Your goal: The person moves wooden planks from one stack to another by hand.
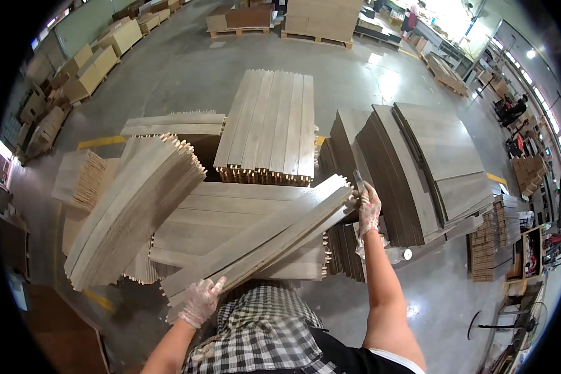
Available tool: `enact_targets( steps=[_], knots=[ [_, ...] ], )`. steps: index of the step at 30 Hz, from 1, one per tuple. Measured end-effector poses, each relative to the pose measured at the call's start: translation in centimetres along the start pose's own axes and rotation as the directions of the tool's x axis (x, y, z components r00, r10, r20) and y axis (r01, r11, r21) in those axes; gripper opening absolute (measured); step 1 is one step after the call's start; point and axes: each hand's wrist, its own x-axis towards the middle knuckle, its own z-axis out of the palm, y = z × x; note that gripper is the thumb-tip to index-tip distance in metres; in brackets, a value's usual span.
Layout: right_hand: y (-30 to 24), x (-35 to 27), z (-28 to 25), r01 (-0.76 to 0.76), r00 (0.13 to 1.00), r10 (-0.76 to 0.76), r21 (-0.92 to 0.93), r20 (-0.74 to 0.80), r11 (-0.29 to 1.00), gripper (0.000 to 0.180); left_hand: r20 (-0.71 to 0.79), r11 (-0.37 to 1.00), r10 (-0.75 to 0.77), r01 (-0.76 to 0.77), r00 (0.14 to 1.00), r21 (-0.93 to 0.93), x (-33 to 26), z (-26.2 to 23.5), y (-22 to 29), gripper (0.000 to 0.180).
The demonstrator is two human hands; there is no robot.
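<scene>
Grey-brown wooden boards (268,234) with dowel pegs at their ends lie slantwise across a wide stack of similar boards (230,206). My left hand (200,302), in a patterned thin glove, is closed on the near left end of the slanted boards, with its thumb on their edge. My right hand (369,209), gloved alike, is closed around a scraper (359,181) whose flat grey blade points up, beside the boards' far right end. Its fingers partly hide the scraper's handle. Whether this hand also touches the boards I cannot tell.
A tall pegged stack (268,124) stands beyond, a leaning stack (134,209) at left, and dark-edged panels (442,156) at right. A clear bottle with a white cap (407,254) lies near my right forearm. A fan (523,321) stands lower right.
</scene>
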Motion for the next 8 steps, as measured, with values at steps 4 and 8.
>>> enact_targets(
  steps=[4,8],
  knots=[
    [-3.3,-3.5,0.2,-0.259,0.957,0.282,0.239,-0.066,0.936,0.030,-0.228,0.997,0.070,-0.059,0.971,0.053,-0.4,0.5,0.8,0.061],
    [0.3,-5.3,-1.2,0.013,0.999,-0.024,-0.247,-0.039,0.969,0.034,-0.115,0.999,-0.035,0.038,0.993,0.030,0.4,2.3,0.8,0.072]
  ],
)
